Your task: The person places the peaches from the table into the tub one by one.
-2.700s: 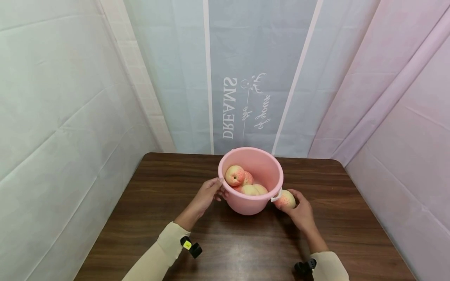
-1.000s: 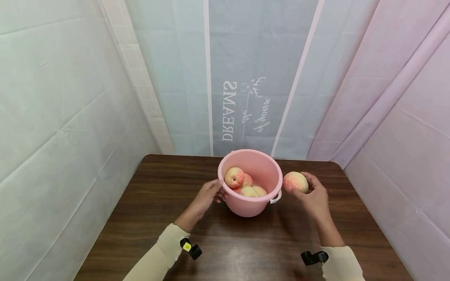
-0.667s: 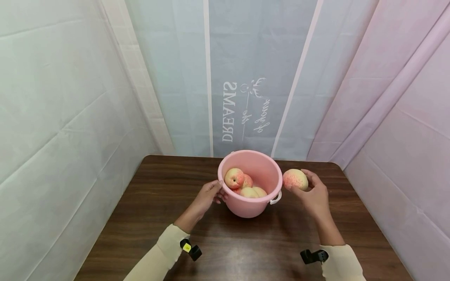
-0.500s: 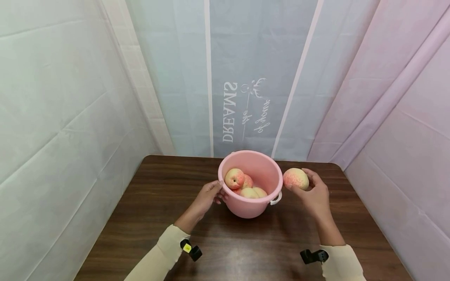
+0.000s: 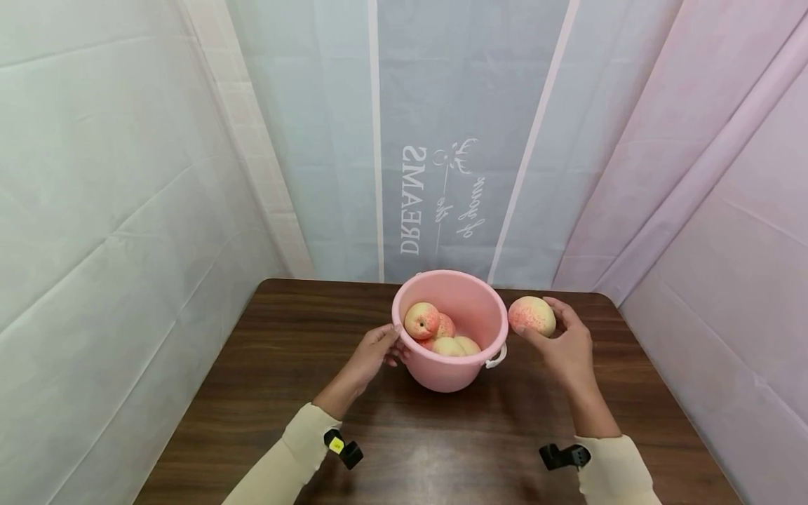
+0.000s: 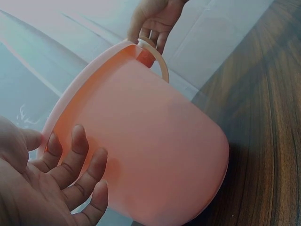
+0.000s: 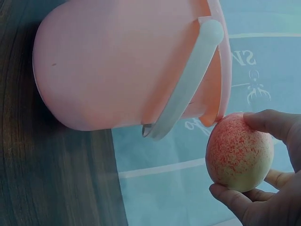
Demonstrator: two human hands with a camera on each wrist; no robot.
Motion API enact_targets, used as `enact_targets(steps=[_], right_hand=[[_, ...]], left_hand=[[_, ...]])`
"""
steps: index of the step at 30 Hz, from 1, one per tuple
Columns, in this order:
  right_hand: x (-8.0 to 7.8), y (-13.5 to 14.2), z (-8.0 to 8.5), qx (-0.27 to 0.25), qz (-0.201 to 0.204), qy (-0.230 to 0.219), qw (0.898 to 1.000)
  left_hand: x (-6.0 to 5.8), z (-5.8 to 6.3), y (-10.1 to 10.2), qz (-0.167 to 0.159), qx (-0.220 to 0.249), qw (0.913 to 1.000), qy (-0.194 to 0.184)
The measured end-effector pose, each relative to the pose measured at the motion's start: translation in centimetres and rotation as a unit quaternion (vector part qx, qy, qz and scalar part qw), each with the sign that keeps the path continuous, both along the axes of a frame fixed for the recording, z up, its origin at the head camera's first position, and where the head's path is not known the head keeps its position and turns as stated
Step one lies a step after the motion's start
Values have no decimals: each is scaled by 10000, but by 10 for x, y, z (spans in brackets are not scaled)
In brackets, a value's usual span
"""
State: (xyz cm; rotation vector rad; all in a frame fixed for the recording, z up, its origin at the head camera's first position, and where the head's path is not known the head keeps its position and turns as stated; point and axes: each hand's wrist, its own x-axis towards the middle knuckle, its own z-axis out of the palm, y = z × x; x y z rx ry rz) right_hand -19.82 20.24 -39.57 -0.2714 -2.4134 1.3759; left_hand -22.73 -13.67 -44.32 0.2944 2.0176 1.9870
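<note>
A pink bucket [image 5: 445, 372] stands upright near the table's far edge, with several yellow and red peaches [image 5: 421, 320] inside. My left hand [image 5: 372, 351] pinches the bucket's left rim between thumb and index finger; in the left wrist view the other fingers [image 6: 89, 174] are spread along the outer wall. To the right of the bucket, my right hand [image 5: 564, 347] holds another peach [image 5: 532, 316] between thumb and fingers, at about rim height. The right wrist view shows this peach [image 7: 240, 153] close beside the rim. The bucket's white handle [image 7: 188, 84] hangs down on that side.
The dark wooden table [image 5: 416, 449] lies under the bucket. Pale cloth walls rise on the left [image 5: 126, 210] and right [image 5: 726, 280], and a grey-blue curtain [image 5: 448, 84] with white lettering hangs right behind the table's far edge.
My right hand has lifted the peach from low beside the bucket's handle, moving up and slightly right to rim height. It rises a little more in the last half second. My left hand stays put.
</note>
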Motion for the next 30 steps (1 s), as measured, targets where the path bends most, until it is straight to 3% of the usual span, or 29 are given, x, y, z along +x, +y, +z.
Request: enact_targets(steps=[30], right_hand=[[-12,-20,22,-51,462,346,9983]], left_hand=[[-1,-1,2,14,30,10000,60]])
